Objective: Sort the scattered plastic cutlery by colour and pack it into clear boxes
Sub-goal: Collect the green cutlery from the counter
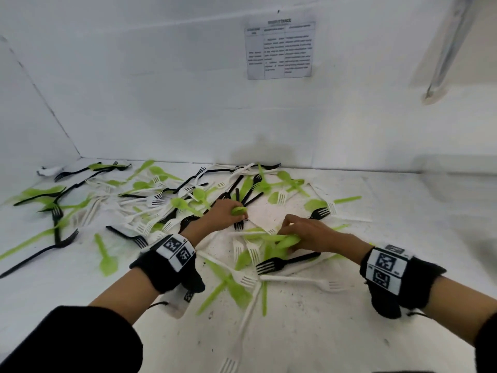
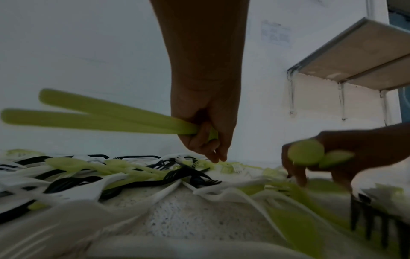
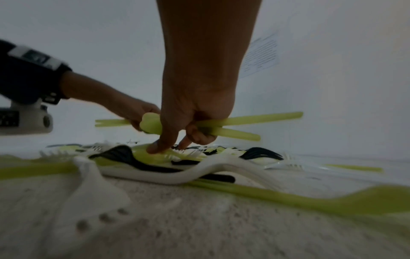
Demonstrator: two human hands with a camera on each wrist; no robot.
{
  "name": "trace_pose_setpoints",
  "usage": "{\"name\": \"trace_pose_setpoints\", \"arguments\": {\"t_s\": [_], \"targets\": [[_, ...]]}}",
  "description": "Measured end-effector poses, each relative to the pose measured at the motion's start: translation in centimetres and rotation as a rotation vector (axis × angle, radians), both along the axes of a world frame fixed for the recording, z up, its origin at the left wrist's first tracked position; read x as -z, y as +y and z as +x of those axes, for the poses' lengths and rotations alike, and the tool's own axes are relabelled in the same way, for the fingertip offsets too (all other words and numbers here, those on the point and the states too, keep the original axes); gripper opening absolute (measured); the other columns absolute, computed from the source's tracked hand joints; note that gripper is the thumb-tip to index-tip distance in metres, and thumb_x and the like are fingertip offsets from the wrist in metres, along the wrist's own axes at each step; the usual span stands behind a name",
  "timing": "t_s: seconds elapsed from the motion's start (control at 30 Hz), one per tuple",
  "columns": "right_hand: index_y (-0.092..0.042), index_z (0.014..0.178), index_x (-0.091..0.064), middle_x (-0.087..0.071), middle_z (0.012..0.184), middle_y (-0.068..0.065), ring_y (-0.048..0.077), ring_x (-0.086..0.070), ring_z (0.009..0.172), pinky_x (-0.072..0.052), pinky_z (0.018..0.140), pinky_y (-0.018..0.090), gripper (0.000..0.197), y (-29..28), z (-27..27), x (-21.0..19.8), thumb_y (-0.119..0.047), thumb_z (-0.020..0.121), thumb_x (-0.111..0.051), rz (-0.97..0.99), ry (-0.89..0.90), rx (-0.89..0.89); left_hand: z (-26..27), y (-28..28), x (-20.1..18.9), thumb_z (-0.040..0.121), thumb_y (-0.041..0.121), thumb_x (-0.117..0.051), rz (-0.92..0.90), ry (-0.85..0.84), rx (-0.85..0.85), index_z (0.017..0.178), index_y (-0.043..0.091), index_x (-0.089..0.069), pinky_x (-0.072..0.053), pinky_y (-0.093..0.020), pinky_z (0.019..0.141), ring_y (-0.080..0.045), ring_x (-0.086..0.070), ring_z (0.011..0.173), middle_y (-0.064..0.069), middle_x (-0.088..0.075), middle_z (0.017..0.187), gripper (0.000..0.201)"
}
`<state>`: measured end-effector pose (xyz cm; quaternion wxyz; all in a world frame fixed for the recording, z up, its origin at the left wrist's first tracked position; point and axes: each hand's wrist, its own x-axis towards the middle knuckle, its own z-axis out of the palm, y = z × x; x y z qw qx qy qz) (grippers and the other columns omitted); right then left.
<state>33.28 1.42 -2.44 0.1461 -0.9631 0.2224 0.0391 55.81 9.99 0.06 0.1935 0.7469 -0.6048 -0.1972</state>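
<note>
Head view shows us our left hand (image 1: pixel 227 211) and right hand (image 1: pixel 309 235) each clutching green spoons (image 2: pixel 93 115), fingertips down among the scattered cutlery (image 1: pixel 161 200).

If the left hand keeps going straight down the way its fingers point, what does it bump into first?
Probably the black fork lying right under the fingertips of the left hand, which already grips green spoons. The depth is hard to judge, so a white fork beside it could come first.
</note>
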Motion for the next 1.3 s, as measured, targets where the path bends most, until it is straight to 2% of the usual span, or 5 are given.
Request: {"name": "trace_pose_setpoints", "arguments": {"t_s": [0.47,0.63,0.83,1.07,1.3], "targets": [[-0.004,0.1,-0.059,-0.048,0.039,-0.022,0.004,-0.027,0.035,-0.022,0.037,0.012,0.022,-1.0,-1.6,-7.8,-0.024,0.095,-0.052,0.611,-1.034,0.575,-0.2,-3.7,2.4,0.084,0.032,-0.068,0.192,-0.24,0.218,0.109,0.011,-0.067,-0.042,-0.03,0.082,-0.022,-0.056,0.105,-0.006,-0.062,0.111,0.032],[-0.019,0.074,-0.055,-0.053,0.059,-0.012,0.001,-0.034,0.041,-0.024,0.039,0.011,0.023,-2.7,-0.9,-8.1,-0.032,0.093,-0.053,0.54,-1.114,0.673,1.2,-3.7,2.0,0.091,0.024,-0.058,0.147,-0.129,0.255,0.102,0.01,-0.059,-0.038,-0.028,0.073,-0.024,-0.055,0.099,-0.009,-0.06,0.107,0.018],[-0.011,0.09,-0.052,-0.049,0.068,-0.002,0.011,-0.046,0.052,-0.035,0.04,0.018,0.034,-7.4,0.9,-7.2,-0.045,0.092,-0.05,0.504,-0.926,0.823,3.3,-3.4,0.3,0.087,0.016,-0.065,-0.129,0.211,0.047,0.092,0.013,-0.059,-0.042,-0.005,0.054,0.006,-0.06,0.048,0.0,-0.064,0.074,0.008],[-0.003,0.097,-0.058,-0.06,0.086,0.01,0.022,-0.054,0.071,-0.039,0.052,0.022,0.042,-12.0,4.4,-4.0,-0.04,0.08,-0.07,0.214,-0.368,0.799,3.7,-5.6,-1.3,0.091,0.011,-0.055,-0.28,0.745,-0.227,0.088,0.015,-0.056,-0.025,-0.014,0.032,-0.023,-0.05,0.074,-0.004,-0.065,0.082,0.006],[-0.003,0.119,-0.052,-0.054,0.124,0.017,0.032,-0.052,0.115,-0.042,0.085,0.033,0.044,-13.3,5.8,-0.2,-0.032,0.087,-0.06,-0.048,-0.048,0.672,2.9,-8.9,-3.3,0.095,0.007,-0.043,-0.373,0.922,-0.252,0.087,0.014,-0.049,-0.042,-0.019,0.044,-0.007,-0.06,0.05,0.0,-0.058,0.073,0.012]]}}
